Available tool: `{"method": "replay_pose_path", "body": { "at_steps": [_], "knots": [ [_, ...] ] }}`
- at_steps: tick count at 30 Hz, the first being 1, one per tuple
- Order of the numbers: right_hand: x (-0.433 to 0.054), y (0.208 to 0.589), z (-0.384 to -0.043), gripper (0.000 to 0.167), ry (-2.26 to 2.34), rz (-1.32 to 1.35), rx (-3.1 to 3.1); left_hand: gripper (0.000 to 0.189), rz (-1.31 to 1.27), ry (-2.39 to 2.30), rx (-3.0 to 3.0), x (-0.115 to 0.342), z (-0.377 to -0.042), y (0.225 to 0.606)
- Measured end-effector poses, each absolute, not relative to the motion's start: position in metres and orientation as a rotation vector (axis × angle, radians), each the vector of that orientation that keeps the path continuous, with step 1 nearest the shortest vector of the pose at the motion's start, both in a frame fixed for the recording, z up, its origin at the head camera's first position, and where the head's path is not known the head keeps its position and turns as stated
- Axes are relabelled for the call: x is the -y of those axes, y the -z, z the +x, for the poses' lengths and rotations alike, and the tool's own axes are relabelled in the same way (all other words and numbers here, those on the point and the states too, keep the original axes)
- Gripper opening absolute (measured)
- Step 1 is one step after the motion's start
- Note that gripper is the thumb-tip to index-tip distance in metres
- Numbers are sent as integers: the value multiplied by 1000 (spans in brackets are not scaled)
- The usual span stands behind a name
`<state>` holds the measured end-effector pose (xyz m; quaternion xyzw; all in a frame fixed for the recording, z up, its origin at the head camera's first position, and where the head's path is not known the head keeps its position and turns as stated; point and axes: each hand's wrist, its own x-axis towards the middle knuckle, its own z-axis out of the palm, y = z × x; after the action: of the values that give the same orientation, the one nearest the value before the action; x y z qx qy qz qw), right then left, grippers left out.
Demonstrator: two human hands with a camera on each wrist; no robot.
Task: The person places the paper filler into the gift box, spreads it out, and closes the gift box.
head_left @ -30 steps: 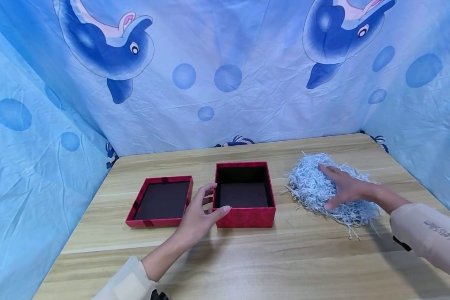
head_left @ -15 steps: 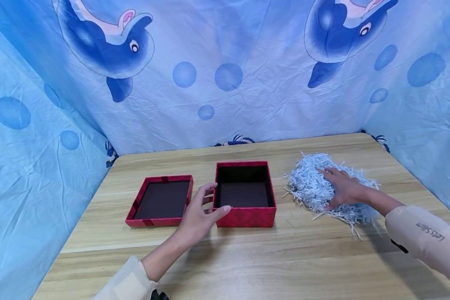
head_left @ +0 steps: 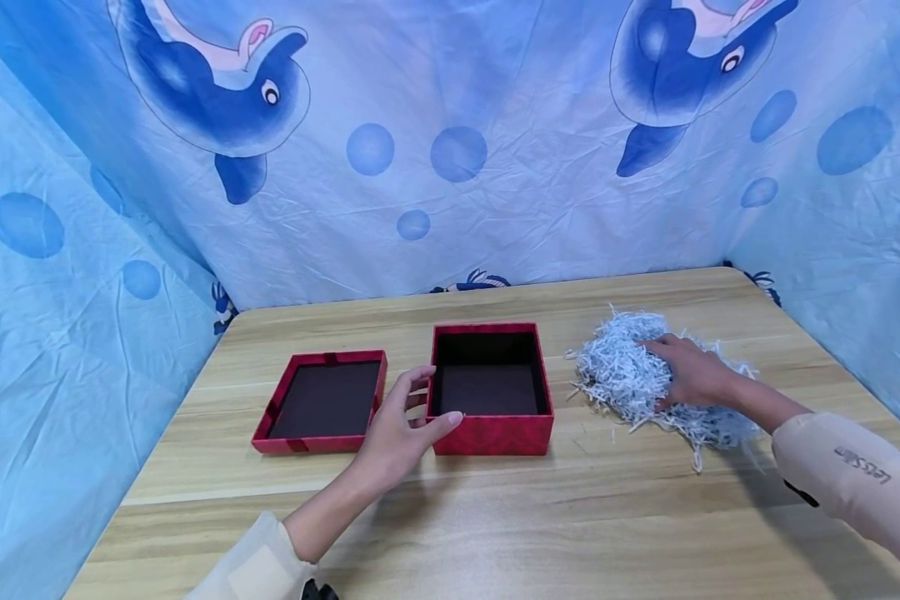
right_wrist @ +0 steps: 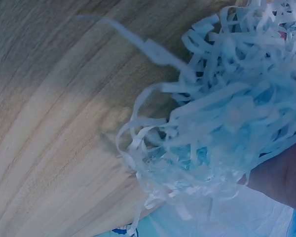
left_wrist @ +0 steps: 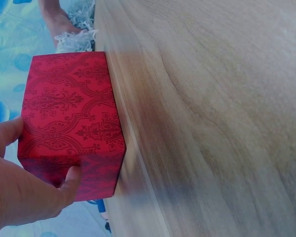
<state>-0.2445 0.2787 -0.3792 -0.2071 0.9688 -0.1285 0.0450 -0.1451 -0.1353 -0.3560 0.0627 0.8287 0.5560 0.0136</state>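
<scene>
An open red box (head_left: 492, 435) with a dark inside stands mid-table in the head view. My left hand (head_left: 394, 433) holds it at the near left corner, thumb on the front rim and fingers along the left wall. In the left wrist view the box (left_wrist: 69, 103) shows its patterned front, with a fingertip pressed to its side. To the right lies a heap of pale blue-white shredded paper (head_left: 621, 367). My right hand (head_left: 693, 373) grips into that heap, its fingertips buried among the strands. Loose shreds (right_wrist: 212, 118) hang around the hand in the right wrist view.
Left of the box lies its red lid (head_left: 328, 404), inside facing up. Both rest on a wooden table (head_left: 495, 533). Blue dolphin-print cloth (head_left: 540, 225) hangs behind the table and along both sides.
My right hand has gone from spread fingers over the shredded paper to fingers drawn together in it, bunching the heap. The left hand and the box have stayed put.
</scene>
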Motion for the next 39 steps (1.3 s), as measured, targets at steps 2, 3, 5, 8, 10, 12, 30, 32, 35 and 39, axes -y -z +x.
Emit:
{"method": "replay_pose_path", "body": {
  "at_steps": [2, 3, 5, 8, 10, 12, 30, 32, 35, 39],
  "knots": [
    [-278, 379, -245, 97, 420, -628, -2957, 72, 193, -1725, -2587, 135, -145, 356],
    [-278, 379, -245, 96, 431, -626, -2953, 72, 193, -1724, -2587, 135, -145, 357],
    [-279, 377, -245, 89, 471, -629, -2936, 72, 192, -1721, -2590, 135, -145, 357],
    [-282, 374, -247, 75, 546, -652, -2897, 71, 189, -1721, -2594, 135, -145, 357],
    [-285, 371, -248, 69, 577, -663, -2873, 70, 188, -1724, -2593, 135, -145, 357],
    [-289, 367, -249, 68, 595, -662, -2860, 70, 187, -1725, -2591, 135, -144, 357],
    [-304, 340, -251, 74, 686, -478, -2927, 70, 185, -1723, -2581, 135, -144, 355],
    [-304, 338, -251, 75, 696, -487, -2934, 70, 185, -1724, -2579, 135, -144, 355],
    [-304, 335, -251, 74, 714, -506, -2942, 70, 188, -1724, -2578, 135, -144, 355],
    [-303, 329, -252, 71, 739, -557, -2965, 70, 189, -1725, -2575, 135, -144, 355]
  ]
}}
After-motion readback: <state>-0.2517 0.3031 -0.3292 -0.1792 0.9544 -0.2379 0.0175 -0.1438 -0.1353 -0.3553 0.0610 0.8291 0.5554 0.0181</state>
